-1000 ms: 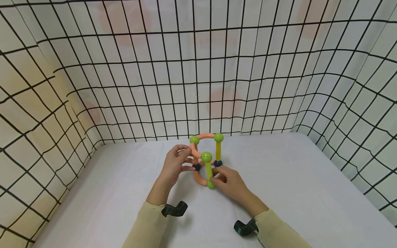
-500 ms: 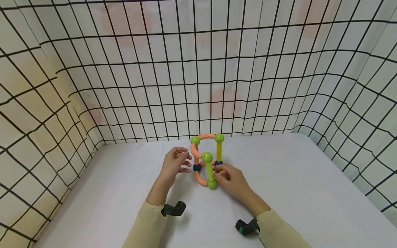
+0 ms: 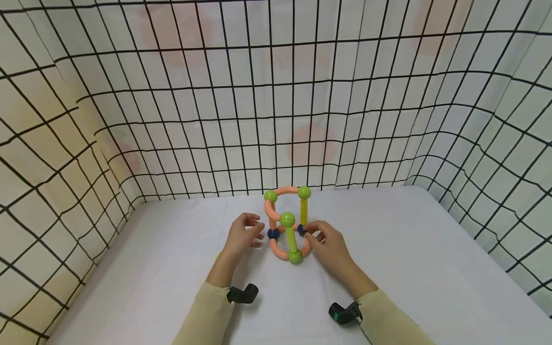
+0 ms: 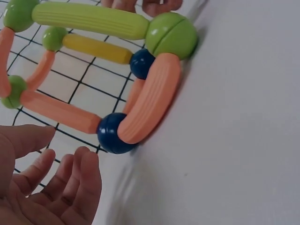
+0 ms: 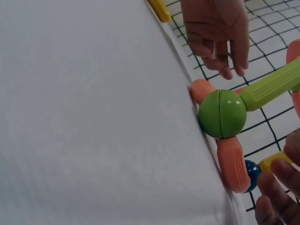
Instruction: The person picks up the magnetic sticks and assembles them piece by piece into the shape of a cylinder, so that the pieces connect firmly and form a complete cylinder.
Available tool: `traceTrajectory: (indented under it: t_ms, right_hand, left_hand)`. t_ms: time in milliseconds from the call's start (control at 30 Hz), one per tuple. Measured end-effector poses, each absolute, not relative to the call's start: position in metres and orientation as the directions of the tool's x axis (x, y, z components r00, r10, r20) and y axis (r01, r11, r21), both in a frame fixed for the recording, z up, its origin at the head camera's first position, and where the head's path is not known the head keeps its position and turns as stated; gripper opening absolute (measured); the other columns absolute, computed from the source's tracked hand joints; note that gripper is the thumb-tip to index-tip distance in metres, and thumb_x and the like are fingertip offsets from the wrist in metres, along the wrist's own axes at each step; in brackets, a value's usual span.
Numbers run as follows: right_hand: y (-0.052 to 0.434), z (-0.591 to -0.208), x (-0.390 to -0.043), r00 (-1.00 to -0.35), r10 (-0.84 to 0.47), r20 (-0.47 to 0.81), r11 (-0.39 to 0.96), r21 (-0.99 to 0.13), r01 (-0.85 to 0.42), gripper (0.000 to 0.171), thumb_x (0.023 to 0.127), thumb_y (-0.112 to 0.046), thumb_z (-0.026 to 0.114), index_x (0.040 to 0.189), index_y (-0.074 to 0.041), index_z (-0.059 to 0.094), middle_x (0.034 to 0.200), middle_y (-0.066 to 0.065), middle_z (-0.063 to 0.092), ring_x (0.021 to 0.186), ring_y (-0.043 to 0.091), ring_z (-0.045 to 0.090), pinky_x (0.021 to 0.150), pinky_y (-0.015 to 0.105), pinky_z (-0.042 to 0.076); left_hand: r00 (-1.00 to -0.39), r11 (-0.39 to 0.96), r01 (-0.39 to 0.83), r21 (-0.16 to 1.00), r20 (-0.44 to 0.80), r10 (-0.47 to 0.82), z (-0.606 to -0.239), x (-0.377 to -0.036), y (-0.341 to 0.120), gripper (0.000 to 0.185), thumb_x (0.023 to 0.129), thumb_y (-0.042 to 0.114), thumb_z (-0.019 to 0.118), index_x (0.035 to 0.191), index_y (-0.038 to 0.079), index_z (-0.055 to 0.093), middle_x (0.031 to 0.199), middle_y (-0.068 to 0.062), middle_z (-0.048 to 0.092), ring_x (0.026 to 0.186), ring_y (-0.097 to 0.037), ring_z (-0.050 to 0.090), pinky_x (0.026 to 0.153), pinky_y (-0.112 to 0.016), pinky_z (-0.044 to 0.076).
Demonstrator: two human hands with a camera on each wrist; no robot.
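A frame of sticks and balls, like a magnetic building toy, stands upright on the white table. A light green stick (image 3: 291, 238) rises at its front between two green balls, the lower green ball (image 3: 295, 256) low by the table. Behind are a yellow stick (image 3: 304, 211), salmon curved sticks (image 4: 152, 98) and navy balls (image 4: 117, 133). My left hand (image 3: 240, 235) hovers left of the frame, fingers loosely bent and apart from it. My right hand (image 3: 327, 243) is at the right side, its loosely bent fingertips beside the rear navy ball (image 5: 252, 175), holding nothing.
A white table (image 3: 388, 268) lies under the frame. Black grid netting (image 3: 293, 96) over white cloth encloses the back and sides. A yellow piece (image 5: 160, 9) lies beyond my left hand, mostly hidden in the head view by the left wrist.
My left hand has let go of the salmon curved stick and drawn left. The right hand has released the light green stick and moved right and back beside the navy ball.
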State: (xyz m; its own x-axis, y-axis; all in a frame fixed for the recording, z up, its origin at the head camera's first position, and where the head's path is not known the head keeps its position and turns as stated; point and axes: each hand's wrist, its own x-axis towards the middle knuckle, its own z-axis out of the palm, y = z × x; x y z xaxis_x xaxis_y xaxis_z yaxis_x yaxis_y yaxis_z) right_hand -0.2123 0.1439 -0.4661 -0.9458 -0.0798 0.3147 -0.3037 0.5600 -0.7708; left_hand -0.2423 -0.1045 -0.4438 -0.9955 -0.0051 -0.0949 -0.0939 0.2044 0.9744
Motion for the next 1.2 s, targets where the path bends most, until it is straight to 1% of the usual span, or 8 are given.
traceTrajectory:
  t_ms: [67,167,267,333,533,667,933,1200]
  right_hand:
    - [0.145,-0.465,-0.215,-0.959,-0.039,0.282,0.569,-0.782,-0.253,0.022,0.095,-0.02,0.068,0.116,-0.017,0.063,0.104,0.001,0.067,0.079,0.013,0.057,0.067,0.022,0.048]
    - [0.145,-0.463,-0.22,-0.969,-0.003,0.246,0.573,-0.794,-0.203,0.036,0.093,-0.019,0.069,0.127,-0.015,0.056,0.107,0.005,0.064,0.084,0.016,0.059,0.07,0.024,0.049]
    - [0.147,-0.463,-0.224,-0.976,0.001,0.219,0.577,-0.797,-0.178,0.049,0.092,-0.019,0.07,0.136,-0.015,0.049,0.114,0.008,0.06,0.089,0.018,0.06,0.074,0.026,0.049]
    - [0.148,-0.463,-0.228,-0.979,-0.001,0.205,0.576,-0.8,-0.168,0.053,0.092,-0.018,0.071,0.139,-0.014,0.048,0.118,0.009,0.059,0.093,0.02,0.061,0.078,0.028,0.049]
    - [0.151,-0.468,-0.24,-0.992,-0.034,0.123,0.563,-0.818,-0.121,0.051,0.094,-0.023,0.068,0.141,-0.016,0.05,0.129,0.011,0.06,0.107,0.024,0.062,0.091,0.041,0.051]
    - [0.151,-0.471,-0.246,-0.992,-0.063,0.105,0.564,-0.817,-0.122,0.049,0.095,-0.026,0.066,0.142,-0.016,0.053,0.132,0.01,0.062,0.112,0.024,0.061,0.094,0.044,0.05]
    - [0.144,-0.47,-0.25,-0.992,-0.089,0.089,0.579,-0.806,-0.124,0.045,0.095,-0.026,0.066,0.138,-0.015,0.058,0.13,0.007,0.065,0.109,0.024,0.061,0.096,0.048,0.048]
    - [0.145,-0.472,-0.25,-0.99,-0.103,0.1,0.606,-0.783,-0.142,0.042,0.095,-0.024,0.065,0.134,-0.01,0.061,0.124,0.01,0.068,0.105,0.025,0.061,0.093,0.048,0.049]
  left_hand:
    - [-0.995,0.248,-0.094,0.964,-0.096,-0.002,-0.446,-0.243,-0.103,0.037,0.095,0.016,0.066,0.128,0.004,0.055,0.114,-0.014,0.06,0.077,-0.019,0.069,0.061,-0.03,0.06]
    - [-0.995,0.288,-0.09,0.953,-0.096,0.007,-0.448,-0.242,-0.101,0.037,0.094,0.016,0.066,0.127,0.004,0.055,0.112,-0.014,0.061,0.078,-0.019,0.069,0.06,-0.029,0.059]
    - [-0.995,0.313,-0.081,0.946,-0.092,0.022,-0.449,-0.241,-0.099,0.034,0.094,0.015,0.066,0.125,0.004,0.057,0.11,-0.013,0.061,0.078,-0.019,0.068,0.06,-0.028,0.059]
    - [-0.995,0.325,-0.079,0.943,-0.096,0.037,-0.448,-0.239,-0.098,0.033,0.094,0.015,0.066,0.125,0.005,0.058,0.111,-0.013,0.061,0.078,-0.019,0.067,0.061,-0.027,0.059]
    - [-0.992,0.35,-0.074,0.934,-0.104,0.067,-0.449,-0.236,-0.095,0.034,0.093,0.017,0.068,0.125,0.008,0.06,0.116,-0.011,0.06,0.077,-0.017,0.064,0.061,-0.025,0.056]
    - [-0.992,0.369,-0.067,0.927,-0.103,0.078,-0.453,-0.236,-0.092,0.035,0.093,0.017,0.069,0.125,0.01,0.06,0.119,-0.012,0.059,0.072,-0.016,0.063,0.06,-0.024,0.054]
    - [-0.995,0.426,-0.059,0.903,-0.089,0.051,-0.457,-0.235,-0.087,0.032,0.092,0.016,0.07,0.122,0.009,0.062,0.106,-0.009,0.059,0.056,-0.011,0.054,0.052,-0.021,0.046]
    - [-0.997,0.438,-0.06,0.897,-0.078,0.023,-0.46,-0.234,-0.086,0.03,0.091,0.015,0.07,0.119,0.009,0.062,0.091,-0.005,0.058,0.053,-0.011,0.051,0.05,-0.021,0.043]
